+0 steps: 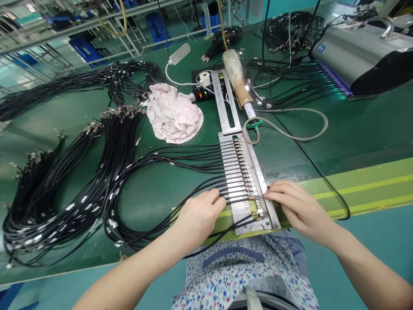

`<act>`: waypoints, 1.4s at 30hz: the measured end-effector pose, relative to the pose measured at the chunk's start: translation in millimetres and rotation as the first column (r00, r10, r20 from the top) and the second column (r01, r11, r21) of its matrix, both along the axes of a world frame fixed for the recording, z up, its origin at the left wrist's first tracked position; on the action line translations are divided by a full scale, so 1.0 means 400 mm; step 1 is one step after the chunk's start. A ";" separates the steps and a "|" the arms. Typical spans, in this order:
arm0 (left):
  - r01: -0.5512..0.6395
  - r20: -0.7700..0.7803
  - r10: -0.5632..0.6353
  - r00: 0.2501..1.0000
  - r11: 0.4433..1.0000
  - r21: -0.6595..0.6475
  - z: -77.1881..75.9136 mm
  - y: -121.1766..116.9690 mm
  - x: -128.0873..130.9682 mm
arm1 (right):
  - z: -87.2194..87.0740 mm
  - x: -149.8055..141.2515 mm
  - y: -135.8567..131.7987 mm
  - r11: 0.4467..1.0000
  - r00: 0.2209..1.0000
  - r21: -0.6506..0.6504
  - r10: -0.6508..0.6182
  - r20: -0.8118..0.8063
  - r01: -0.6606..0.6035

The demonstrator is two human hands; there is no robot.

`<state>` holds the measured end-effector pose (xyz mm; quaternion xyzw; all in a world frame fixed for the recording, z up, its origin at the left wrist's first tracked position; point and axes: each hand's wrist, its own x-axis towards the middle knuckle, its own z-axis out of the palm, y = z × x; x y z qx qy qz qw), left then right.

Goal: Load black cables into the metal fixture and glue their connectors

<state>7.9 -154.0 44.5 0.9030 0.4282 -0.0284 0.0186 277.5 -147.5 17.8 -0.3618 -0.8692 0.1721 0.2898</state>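
Note:
A metal fixture (237, 196) lies lengthwise on the bench, with a row of black cables (206, 163) set across it from the left. Their brass-coloured connector ends (244, 172) line up along its right part. My left hand (201, 215) is closed in a pinch on a black cable just left of the fixture's near part. My right hand (300, 209) has its fingertips on the long metal bar (258, 170) at the fixture's right side, closed against its edge. Near the bottom end, a few cables with connectors (256, 215) lie at a slant.
Large bundles of black cables (112, 155) cover the left bench. A crumpled pink cloth (174, 114), a slotted metal plate (227, 103) and a wrapped handheld tool (237, 75) lie beyond the fixture. At right stands a grey machine (364, 56) with a violet glow; a small lamp (180, 54) stands behind.

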 end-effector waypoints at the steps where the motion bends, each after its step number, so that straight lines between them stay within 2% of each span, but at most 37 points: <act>1: 0.003 -0.015 -0.003 1.000 1.000 0.016 -0.001 -0.003 0.000 | -0.002 0.003 0.000 1.000 1.000 0.003 0.000 -0.003 0.000; 5: 0.025 -0.056 -0.022 0.998 0.998 0.049 0.000 -0.010 0.000 | -0.006 0.008 -0.002 1.000 1.000 -0.007 0.000 -0.005 0.000; 15: 0.049 -0.033 -0.048 0.998 0.999 0.007 -0.015 -0.005 0.009 | 0.002 0.004 0.005 0.999 0.999 -0.028 0.034 0.024 -0.034; 18: 0.045 -0.008 -0.045 0.999 0.999 -0.006 -0.021 -0.003 0.008 | 0.011 -0.014 0.016 0.997 0.990 -0.003 0.075 0.121 -0.075; 22: 0.086 0.034 -0.085 0.996 0.996 -0.035 -0.025 -0.002 0.005 | 0.013 -0.047 0.037 0.983 0.939 0.038 0.158 0.304 -0.178; 26: 0.120 0.073 -0.117 0.990 0.992 -0.030 -0.023 0.001 -0.003 | 0.010 -0.063 0.050 0.970 0.909 0.075 0.188 0.373 -0.231; 31: 0.204 0.020 -0.205 0.979 0.978 0.032 -0.025 -0.007 -0.015 | 0.021 -0.077 0.048 0.963 0.904 0.146 0.154 0.398 -0.228; 36: 0.223 -0.014 -0.223 0.975 0.975 0.016 -0.035 -0.010 -0.023 | 0.024 -0.089 0.048 0.958 0.896 0.152 0.162 0.414 -0.244; 40: 0.179 0.030 -0.181 0.983 0.982 0.067 -0.026 -0.020 -0.013 | 0.011 -0.077 0.060 0.966 0.912 0.088 0.195 0.362 -0.241; 42: 0.154 0.115 -0.165 0.980 0.983 0.098 -0.021 -0.036 -0.003 | 0.003 -0.063 0.062 0.972 0.933 0.055 0.202 0.298 -0.228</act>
